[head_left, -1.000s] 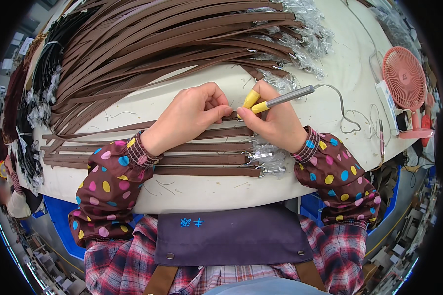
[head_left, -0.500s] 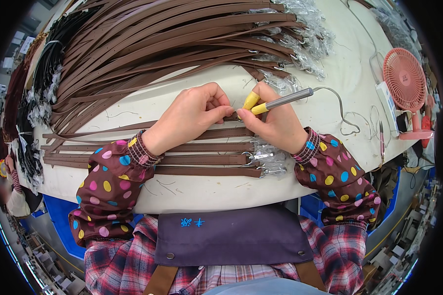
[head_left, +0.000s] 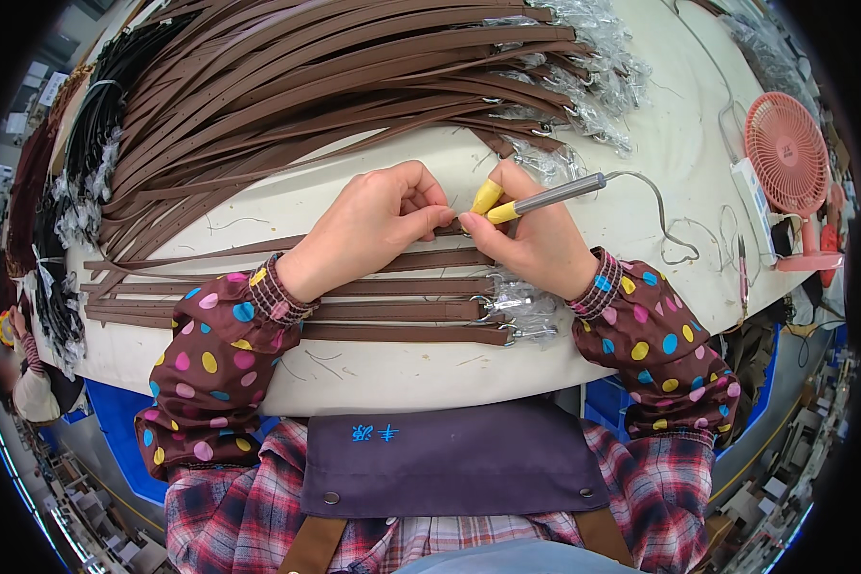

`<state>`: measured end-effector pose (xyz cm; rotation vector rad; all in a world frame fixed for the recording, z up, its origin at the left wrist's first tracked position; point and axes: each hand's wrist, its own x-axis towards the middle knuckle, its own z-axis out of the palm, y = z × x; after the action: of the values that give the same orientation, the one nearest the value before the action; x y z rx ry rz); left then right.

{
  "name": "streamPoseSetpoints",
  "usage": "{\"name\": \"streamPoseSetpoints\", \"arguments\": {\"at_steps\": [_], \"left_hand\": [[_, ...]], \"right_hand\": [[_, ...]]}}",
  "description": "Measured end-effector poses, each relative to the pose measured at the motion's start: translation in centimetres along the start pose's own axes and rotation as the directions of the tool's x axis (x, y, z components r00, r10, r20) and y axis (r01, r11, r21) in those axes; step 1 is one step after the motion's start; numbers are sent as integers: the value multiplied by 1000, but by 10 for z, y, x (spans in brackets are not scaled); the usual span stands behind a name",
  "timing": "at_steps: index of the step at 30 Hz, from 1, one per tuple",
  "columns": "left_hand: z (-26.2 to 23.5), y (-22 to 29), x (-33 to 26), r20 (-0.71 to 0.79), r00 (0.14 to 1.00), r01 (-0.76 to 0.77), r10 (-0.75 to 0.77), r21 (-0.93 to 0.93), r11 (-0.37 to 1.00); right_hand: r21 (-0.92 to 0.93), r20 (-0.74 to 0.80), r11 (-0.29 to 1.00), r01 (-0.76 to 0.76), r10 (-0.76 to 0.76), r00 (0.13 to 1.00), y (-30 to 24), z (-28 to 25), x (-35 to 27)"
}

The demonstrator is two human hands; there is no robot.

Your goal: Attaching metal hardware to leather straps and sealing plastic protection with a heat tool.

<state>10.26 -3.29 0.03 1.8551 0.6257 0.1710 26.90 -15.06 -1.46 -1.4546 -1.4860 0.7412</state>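
Strap [head_left: 258, 247] on the table [head_left: 411, 378], pinched in the left hand's [head_left: 368, 215] fingers; right hand [head_left: 536, 244] grips a corded pen-shaped tool [head_left: 555, 193], seemingly mid-job. Nearer strap row [head_left: 402, 334], farther strap heap [head_left: 335, 72]: done or waiting, can't tell.

Cannot discern the tip of the grey-handled tool [head_left: 550, 195]. Can see one brown strap [head_left: 258, 247] only partly, behind the left hand [head_left: 362, 222].
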Motion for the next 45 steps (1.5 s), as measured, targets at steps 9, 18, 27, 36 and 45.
{"name": "streamPoseSetpoints", "arguments": {"at_steps": [9, 18, 27, 36, 45], "left_hand": [[-1, 0, 0, -3, 1000, 0, 0, -2, 1000], [1, 2, 0, -36, 997, 64, -67, -89, 994], [7, 11, 1, 6, 985, -167, 172, 273, 947], [-2, 3, 2, 11, 1000, 0, -1, 53, 999], [-3, 2, 1, 37, 994, 103, -99, -142, 984]], "right_hand": [[46, -27, 999, -12, 13, 1000, 1, 1, -1], [3, -102, 998, 62, -61, 993, 4, 3, 0], [201, -157, 979, -25, 58, 986, -1, 0, -1], [167, -152, 985, 31, -5, 988, 3, 0, -1], [121, -114, 992, 24, -10, 993, 3, 3, 1]]}}
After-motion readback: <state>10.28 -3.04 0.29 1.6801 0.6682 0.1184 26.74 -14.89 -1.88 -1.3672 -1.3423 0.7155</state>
